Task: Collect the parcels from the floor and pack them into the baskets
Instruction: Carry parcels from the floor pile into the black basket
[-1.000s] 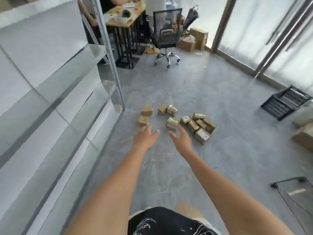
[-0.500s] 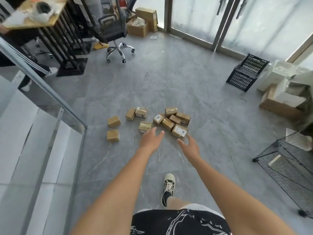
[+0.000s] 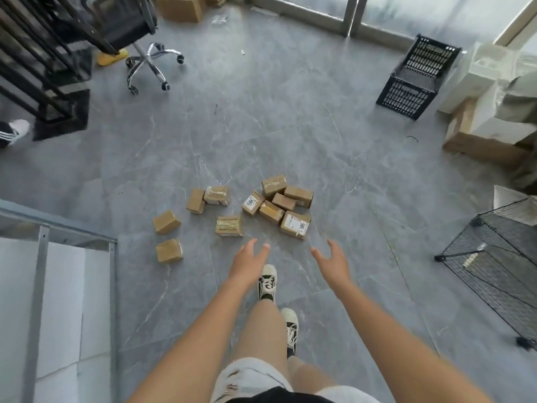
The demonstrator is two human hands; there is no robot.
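Both arms reach forward from the bottom of the frame. The left hand point(image 3: 249, 261) is empty, fingers straight and slightly spread, palm down, in the lower centre. The right hand point(image 3: 332, 261) is likewise empty, fingers spread wide and relaxed, just right of the left. Neither hand touches anything.

The parcels point(image 3: 232, 210) lie on the grey floor point(image 3: 290, 126) at mid-frame, just above the hands. Six sit packed together, touching, at centre right; the nearest one, a labelled parcel point(image 3: 295, 224), lies just above the gap between the hands. A taped parcel point(image 3: 229, 225) lies alone above the left hand. Two touch each other further up and left. Two more lie apart at the left, near a shelf corner point(image 3: 110, 242).

A black crate point(image 3: 418, 77) lies tipped on its side in the upper right. A wire basket point(image 3: 499, 257) stands at the right edge. An office chair point(image 3: 148, 62) stands in the upper left. The person's shoes point(image 3: 267, 282) stand on the floor between the forearms.
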